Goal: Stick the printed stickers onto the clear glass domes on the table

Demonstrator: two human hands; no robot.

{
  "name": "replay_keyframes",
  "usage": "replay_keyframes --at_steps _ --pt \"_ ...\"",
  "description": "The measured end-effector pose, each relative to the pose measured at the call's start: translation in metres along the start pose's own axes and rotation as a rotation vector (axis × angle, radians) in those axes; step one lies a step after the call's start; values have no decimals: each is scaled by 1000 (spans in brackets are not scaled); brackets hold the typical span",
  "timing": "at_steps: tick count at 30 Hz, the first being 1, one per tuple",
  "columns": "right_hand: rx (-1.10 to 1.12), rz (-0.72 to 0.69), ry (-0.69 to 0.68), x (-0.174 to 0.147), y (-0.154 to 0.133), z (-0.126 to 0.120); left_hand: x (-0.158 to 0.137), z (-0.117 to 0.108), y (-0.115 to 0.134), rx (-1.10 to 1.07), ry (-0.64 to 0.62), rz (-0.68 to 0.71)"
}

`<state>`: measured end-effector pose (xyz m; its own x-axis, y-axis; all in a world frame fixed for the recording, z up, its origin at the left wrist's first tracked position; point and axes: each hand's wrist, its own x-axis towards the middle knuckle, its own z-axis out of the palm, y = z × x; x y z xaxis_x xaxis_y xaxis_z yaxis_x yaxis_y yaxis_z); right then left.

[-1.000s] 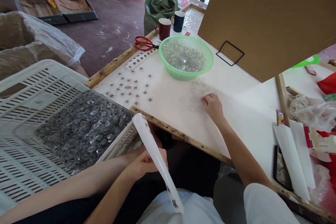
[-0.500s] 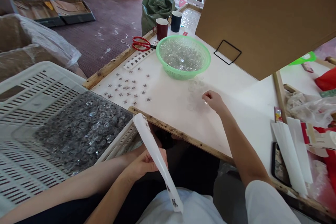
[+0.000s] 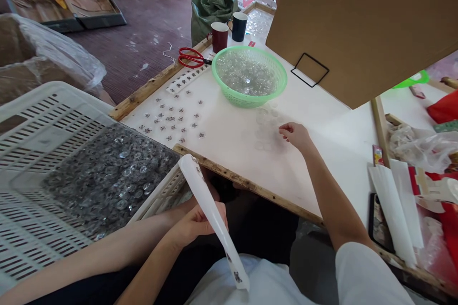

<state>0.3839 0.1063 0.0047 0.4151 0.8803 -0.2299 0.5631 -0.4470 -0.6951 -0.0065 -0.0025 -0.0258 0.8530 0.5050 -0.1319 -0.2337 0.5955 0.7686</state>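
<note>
My left hand (image 3: 200, 221) is closed around a curled white sticker strip (image 3: 211, 209) with small dark printed figures, held below the table's near edge. Over the white tabletop, my right hand (image 3: 296, 136) has thumb and fingers pinched together; whatever lies between them is too small to make out. Just left of its fingertips lie several clear discs (image 3: 261, 145), faint against the white. A green plastic basket (image 3: 246, 100) heaped with clear pieces stands beyond that hand. Several clear pieces with dark printed figures (image 3: 173, 127) are spread in loose rows at the table's left.
A white crate (image 3: 32, 128) of clear printed pieces stands at left. Red-handled scissors (image 3: 191, 58), a maroon mug (image 3: 219, 38) and a dark mug (image 3: 239, 27) sit at the back. A large cardboard panel (image 3: 358, 24) overhangs the right side. A phone (image 3: 381, 224) lies near the right edge.
My right hand has shifted slightly right, and the clear glint under its fingertips no longer shows. My left hand holds the sticker strip almost as before. The view has turned slightly.
</note>
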Motion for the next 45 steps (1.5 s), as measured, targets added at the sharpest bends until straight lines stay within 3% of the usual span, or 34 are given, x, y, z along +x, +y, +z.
replay_keyframes --at_steps 3,8,11,16,22,27,29,33,39,42,45 --pt "-184 -114 107 -15 8 4 0 0 0 -8 -2 -11" --pt "-332 -210 70 -36 18 15 0 -2 -3 7 -6 0" --pt "-327 -213 120 -27 23 10 0 -4 -5 5 -15 12" --pt "-334 -298 333 8 35 -1 1 -3 -5 34 -5 0" --pt "-249 -356 326 11 47 5 0 -3 -4 31 3 20" --pt "44 -128 127 -4 43 3 2 -4 -4 19 -8 -14" --pt "-10 -114 84 -8 39 3 2 -5 -5 17 -3 -11" --pt "-220 -204 166 -7 34 2 1 -5 -5 20 7 -3" --pt "-322 -308 296 26 27 6 3 -6 -5 5 7 -13" --pt "-376 -426 270 43 25 12 3 -6 -4 27 13 -3" --pt "-406 -437 275 47 28 15 3 -7 -4 22 23 10"
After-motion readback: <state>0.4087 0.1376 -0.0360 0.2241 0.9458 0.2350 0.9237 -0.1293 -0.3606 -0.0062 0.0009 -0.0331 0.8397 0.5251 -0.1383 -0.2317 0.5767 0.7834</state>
